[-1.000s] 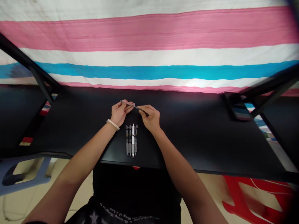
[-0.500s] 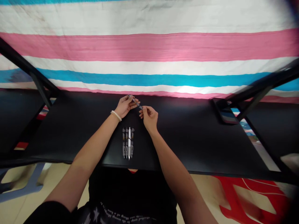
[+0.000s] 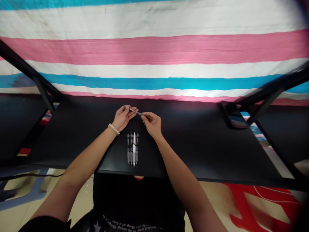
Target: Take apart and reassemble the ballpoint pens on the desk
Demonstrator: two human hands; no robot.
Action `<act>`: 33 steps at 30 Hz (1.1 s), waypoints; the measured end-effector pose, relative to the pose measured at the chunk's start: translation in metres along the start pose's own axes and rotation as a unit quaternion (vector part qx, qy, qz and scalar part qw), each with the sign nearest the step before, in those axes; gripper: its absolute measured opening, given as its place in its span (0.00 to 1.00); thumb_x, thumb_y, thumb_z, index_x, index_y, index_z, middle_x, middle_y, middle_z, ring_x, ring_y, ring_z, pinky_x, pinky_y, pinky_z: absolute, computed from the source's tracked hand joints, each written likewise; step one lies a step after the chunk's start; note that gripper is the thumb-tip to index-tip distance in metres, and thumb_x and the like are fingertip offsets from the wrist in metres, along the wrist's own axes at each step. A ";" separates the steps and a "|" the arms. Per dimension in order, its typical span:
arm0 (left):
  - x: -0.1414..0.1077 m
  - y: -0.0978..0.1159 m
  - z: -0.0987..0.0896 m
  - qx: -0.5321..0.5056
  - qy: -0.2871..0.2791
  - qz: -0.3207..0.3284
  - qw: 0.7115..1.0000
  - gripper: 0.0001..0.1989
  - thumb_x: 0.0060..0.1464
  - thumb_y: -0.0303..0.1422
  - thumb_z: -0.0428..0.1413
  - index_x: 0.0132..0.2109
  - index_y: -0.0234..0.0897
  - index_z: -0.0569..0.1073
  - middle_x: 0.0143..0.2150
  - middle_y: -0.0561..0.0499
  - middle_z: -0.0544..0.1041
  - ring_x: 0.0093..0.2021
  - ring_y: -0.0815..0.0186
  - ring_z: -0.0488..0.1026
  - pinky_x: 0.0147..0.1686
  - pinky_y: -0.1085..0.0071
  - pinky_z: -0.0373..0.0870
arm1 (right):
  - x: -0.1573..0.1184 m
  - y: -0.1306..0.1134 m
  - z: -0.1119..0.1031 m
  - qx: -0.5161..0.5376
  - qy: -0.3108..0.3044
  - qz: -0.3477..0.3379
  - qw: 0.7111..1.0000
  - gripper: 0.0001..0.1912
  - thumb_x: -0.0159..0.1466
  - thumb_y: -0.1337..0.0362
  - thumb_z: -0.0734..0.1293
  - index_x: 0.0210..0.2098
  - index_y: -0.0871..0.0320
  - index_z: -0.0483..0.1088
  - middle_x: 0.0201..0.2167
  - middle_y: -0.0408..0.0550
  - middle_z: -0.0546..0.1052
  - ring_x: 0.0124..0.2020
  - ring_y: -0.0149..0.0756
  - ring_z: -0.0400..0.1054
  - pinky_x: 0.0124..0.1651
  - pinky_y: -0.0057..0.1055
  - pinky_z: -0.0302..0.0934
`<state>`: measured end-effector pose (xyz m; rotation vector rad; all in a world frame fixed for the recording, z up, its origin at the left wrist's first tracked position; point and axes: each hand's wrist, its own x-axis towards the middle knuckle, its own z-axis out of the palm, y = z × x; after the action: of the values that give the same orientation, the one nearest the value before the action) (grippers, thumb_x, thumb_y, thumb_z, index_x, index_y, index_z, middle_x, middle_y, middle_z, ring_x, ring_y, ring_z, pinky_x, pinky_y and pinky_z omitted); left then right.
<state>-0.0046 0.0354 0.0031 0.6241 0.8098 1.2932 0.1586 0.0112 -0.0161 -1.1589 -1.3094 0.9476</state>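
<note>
One slim pen [image 3: 133, 111] above the black table [image 3: 193, 138]: left hand [image 3: 122, 118] pinches its 10 o'clock end, right hand [image 3: 152, 124] its 4 o'clock end. Four-pen row [image 3: 134, 149], one white, lies at 6 o'clock from it.

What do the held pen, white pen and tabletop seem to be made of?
Held pen: likely plastic, by its slim greyish barrel; finish unclear. White pen: probably plastic, its upper barrel smooth and white. Tabletop: perhaps laminate, satin black with soft, blurred sheen.
</note>
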 end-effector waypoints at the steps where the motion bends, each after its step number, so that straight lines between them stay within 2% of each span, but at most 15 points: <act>1: 0.000 0.000 0.000 -0.002 0.001 0.007 1.000 0.07 0.59 0.34 0.59 0.38 0.35 0.69 0.39 0.46 0.81 0.44 0.61 0.81 0.54 0.58 0.71 | 0.000 0.000 -0.001 -0.003 -0.003 -0.002 1.000 0.14 0.58 0.57 0.71 0.41 0.57 0.76 0.35 0.48 0.80 0.32 0.33 0.73 0.33 0.29 0.68; 3: 0.000 -0.001 0.000 -0.005 0.003 0.018 1.000 0.08 0.59 0.34 0.59 0.38 0.35 0.69 0.39 0.46 0.81 0.44 0.61 0.80 0.54 0.58 0.71 | 0.001 0.001 -0.002 0.004 -0.010 0.002 1.000 0.21 0.56 0.55 0.72 0.47 0.55 0.74 0.41 0.49 0.80 0.36 0.35 0.74 0.35 0.30 0.70; 4: 0.000 -0.001 0.000 -0.007 0.002 0.021 1.000 0.08 0.58 0.34 0.60 0.38 0.35 0.69 0.39 0.47 0.81 0.44 0.61 0.80 0.54 0.58 0.71 | 0.001 0.001 -0.002 0.014 -0.016 0.011 1.000 0.22 0.57 0.53 0.72 0.49 0.55 0.73 0.41 0.50 0.80 0.35 0.35 0.75 0.34 0.30 0.70; 8: 0.002 -0.001 0.000 -0.010 -0.003 0.007 1.000 0.08 0.58 0.35 0.60 0.39 0.37 0.69 0.41 0.48 0.81 0.45 0.61 0.80 0.54 0.59 0.71 | 0.002 0.000 -0.003 0.029 -0.017 0.037 0.999 0.17 0.62 0.51 0.67 0.38 0.58 0.77 0.28 0.47 0.78 0.24 0.32 0.70 0.28 0.31 0.69; 11: 0.004 0.000 0.000 -0.014 0.001 -0.006 1.000 0.08 0.58 0.35 0.60 0.39 0.38 0.69 0.42 0.48 0.80 0.46 0.62 0.80 0.55 0.59 0.70 | 0.003 -0.001 -0.004 -0.003 0.003 0.001 1.000 0.12 0.56 0.55 0.72 0.36 0.55 0.77 0.36 0.49 0.79 0.34 0.35 0.73 0.34 0.32 0.70; 13: 0.004 0.000 0.001 -0.022 0.008 -0.004 1.000 0.08 0.59 0.35 0.60 0.39 0.38 0.69 0.42 0.48 0.80 0.46 0.62 0.80 0.56 0.58 0.69 | 0.003 -0.001 -0.004 -0.001 -0.003 0.002 1.000 0.16 0.54 0.56 0.74 0.41 0.54 0.77 0.42 0.49 0.78 0.40 0.36 0.73 0.34 0.30 0.70; 14: 0.004 0.000 0.002 -0.026 0.012 -0.003 1.000 0.08 0.59 0.35 0.59 0.39 0.38 0.69 0.42 0.48 0.80 0.46 0.62 0.80 0.56 0.59 0.69 | 0.003 -0.001 -0.004 0.011 -0.010 0.015 1.000 0.19 0.55 0.55 0.74 0.45 0.54 0.76 0.42 0.49 0.78 0.38 0.36 0.73 0.33 0.30 0.70; 16: 0.005 0.000 0.003 -0.033 0.015 -0.002 0.999 0.08 0.59 0.35 0.59 0.39 0.38 0.68 0.41 0.49 0.80 0.45 0.62 0.80 0.56 0.59 0.69 | 0.003 0.000 -0.003 0.039 -0.017 0.040 0.998 0.19 0.60 0.52 0.70 0.47 0.56 0.75 0.34 0.48 0.78 0.30 0.33 0.72 0.28 0.29 0.69; 18: 0.005 0.000 0.003 -0.037 0.016 -0.001 0.999 0.08 0.59 0.35 0.59 0.39 0.38 0.68 0.41 0.49 0.81 0.45 0.62 0.80 0.56 0.59 0.69 | 0.002 0.000 -0.003 0.043 -0.008 0.036 0.998 0.16 0.62 0.52 0.68 0.41 0.57 0.76 0.29 0.46 0.77 0.25 0.31 0.70 0.27 0.29 0.68; 20: 0.005 -0.001 0.004 -0.036 0.017 0.000 0.999 0.08 0.60 0.36 0.59 0.39 0.38 0.68 0.42 0.49 0.80 0.46 0.62 0.80 0.56 0.60 0.69 | 0.002 0.000 -0.004 0.022 0.000 0.007 1.000 0.12 0.59 0.55 0.71 0.37 0.55 0.77 0.35 0.49 0.78 0.32 0.34 0.73 0.30 0.30 0.70; 22: 0.005 -0.001 0.004 -0.035 0.020 0.003 0.999 0.08 0.59 0.36 0.59 0.39 0.38 0.68 0.42 0.48 0.80 0.46 0.62 0.79 0.56 0.59 0.69 | 0.003 0.001 -0.005 0.019 0.003 0.000 1.000 0.14 0.57 0.55 0.73 0.40 0.54 0.77 0.43 0.49 0.78 0.40 0.37 0.74 0.34 0.30 0.71; 23: 0.005 -0.001 0.004 -0.036 0.021 0.004 0.999 0.08 0.59 0.36 0.59 0.39 0.38 0.68 0.43 0.48 0.80 0.47 0.62 0.79 0.56 0.59 0.69 | 0.003 0.001 -0.005 0.030 -0.001 0.013 0.999 0.17 0.57 0.54 0.73 0.43 0.53 0.76 0.43 0.49 0.78 0.40 0.37 0.74 0.34 0.31 0.72; 25: 0.005 -0.001 0.004 -0.037 0.023 0.003 0.999 0.08 0.59 0.36 0.60 0.39 0.38 0.68 0.43 0.48 0.80 0.47 0.62 0.79 0.56 0.59 0.69 | 0.004 0.002 -0.005 0.060 -0.012 0.049 0.997 0.21 0.58 0.52 0.72 0.47 0.55 0.74 0.36 0.48 0.79 0.33 0.35 0.74 0.32 0.32 0.73; 27: 0.005 -0.001 0.004 -0.036 0.025 0.002 0.999 0.08 0.58 0.36 0.60 0.39 0.38 0.68 0.42 0.49 0.81 0.47 0.62 0.79 0.56 0.60 0.70 | 0.004 0.003 -0.005 0.073 -0.017 0.066 0.995 0.20 0.58 0.51 0.71 0.44 0.58 0.75 0.29 0.46 0.78 0.27 0.33 0.73 0.31 0.34 0.73; 33: 0.008 -0.002 0.005 -0.049 0.043 0.055 0.996 0.09 0.59 0.38 0.59 0.38 0.38 0.69 0.41 0.49 0.81 0.47 0.62 0.80 0.56 0.60 0.70 | 0.004 0.004 -0.007 0.094 0.052 0.048 0.993 0.15 0.56 0.54 0.73 0.38 0.57 0.77 0.28 0.46 0.78 0.27 0.34 0.73 0.33 0.36 0.72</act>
<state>0.0014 0.0428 0.0031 0.5440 0.7865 1.4592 0.1667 0.0152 -0.0186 -1.1176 -1.0640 1.0434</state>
